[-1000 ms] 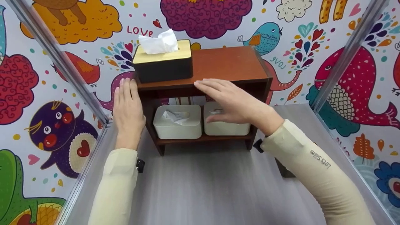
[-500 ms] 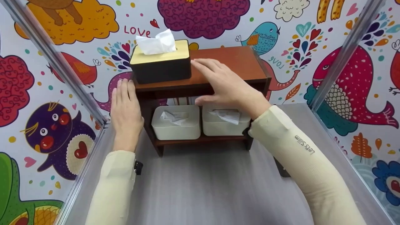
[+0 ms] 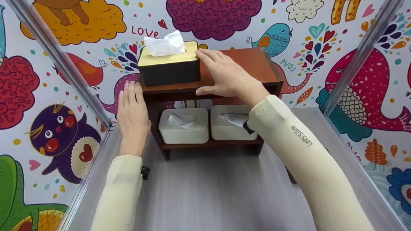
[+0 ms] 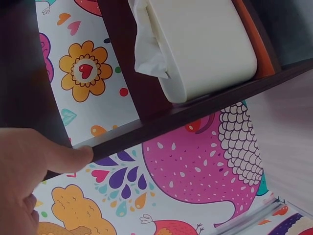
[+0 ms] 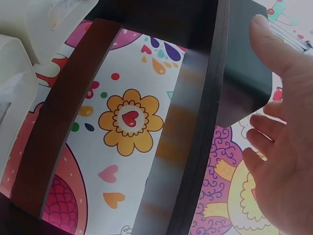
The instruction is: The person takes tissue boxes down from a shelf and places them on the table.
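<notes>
A black tissue box (image 3: 170,72) with a yellow lid stands on the left end of a brown wooden shelf (image 3: 247,64), a white tissue (image 3: 165,45) sticking out of its top. My left hand (image 3: 133,112) lies with straight fingers along the shelf's left side; in the left wrist view its thumb (image 4: 73,156) rests at the dark front edge. Just right of the black box, my right hand (image 3: 229,77) hovers with spread, slightly bent fingers. Its fingertips reach the box's right end; whether they touch it I cannot tell. Neither hand holds anything.
Two cream tissue boxes, a left one (image 3: 184,134) and a right one (image 3: 221,131), sit on the lower shelf board with tissues showing. A patterned wall (image 3: 215,19) stands behind, metal posts (image 3: 64,67) at the sides. The floor (image 3: 199,192) is grey.
My right hand has moved up and slightly left, from the shelf's front edge to beside the black box's right end. The left hand stays in place.
</notes>
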A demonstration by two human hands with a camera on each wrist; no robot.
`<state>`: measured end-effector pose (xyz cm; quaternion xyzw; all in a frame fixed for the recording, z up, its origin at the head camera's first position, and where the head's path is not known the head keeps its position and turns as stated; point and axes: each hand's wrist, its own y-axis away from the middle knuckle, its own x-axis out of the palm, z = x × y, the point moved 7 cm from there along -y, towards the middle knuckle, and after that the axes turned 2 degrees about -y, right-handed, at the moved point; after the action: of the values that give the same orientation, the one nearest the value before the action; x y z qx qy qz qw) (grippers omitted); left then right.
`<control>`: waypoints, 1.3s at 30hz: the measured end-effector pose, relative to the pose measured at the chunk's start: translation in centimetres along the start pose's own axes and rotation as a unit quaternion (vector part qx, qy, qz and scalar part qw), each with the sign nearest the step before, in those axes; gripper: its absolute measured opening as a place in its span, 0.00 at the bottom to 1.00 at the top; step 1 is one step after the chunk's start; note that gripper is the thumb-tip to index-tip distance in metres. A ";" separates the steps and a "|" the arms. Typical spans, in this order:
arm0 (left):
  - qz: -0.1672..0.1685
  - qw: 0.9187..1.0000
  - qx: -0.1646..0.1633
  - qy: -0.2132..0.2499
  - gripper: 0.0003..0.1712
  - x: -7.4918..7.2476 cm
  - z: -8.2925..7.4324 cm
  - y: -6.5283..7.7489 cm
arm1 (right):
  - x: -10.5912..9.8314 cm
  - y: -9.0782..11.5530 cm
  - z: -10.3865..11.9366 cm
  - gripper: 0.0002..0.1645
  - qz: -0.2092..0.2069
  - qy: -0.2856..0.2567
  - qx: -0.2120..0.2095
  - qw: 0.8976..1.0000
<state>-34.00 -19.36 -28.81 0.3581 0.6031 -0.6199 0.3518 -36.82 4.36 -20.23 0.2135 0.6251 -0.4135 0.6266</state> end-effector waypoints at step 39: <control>0.009 1.000 0.000 -0.009 0.58 0.3 0.0 -0.2 | -1.5 -1.6 0.9 0.34 -0.002 -0.045 0.040 0.998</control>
<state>-34.31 -19.40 -28.97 0.3583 0.5968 -0.6195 0.3630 -37.29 3.11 -18.31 0.2185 0.5798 -0.4485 0.6442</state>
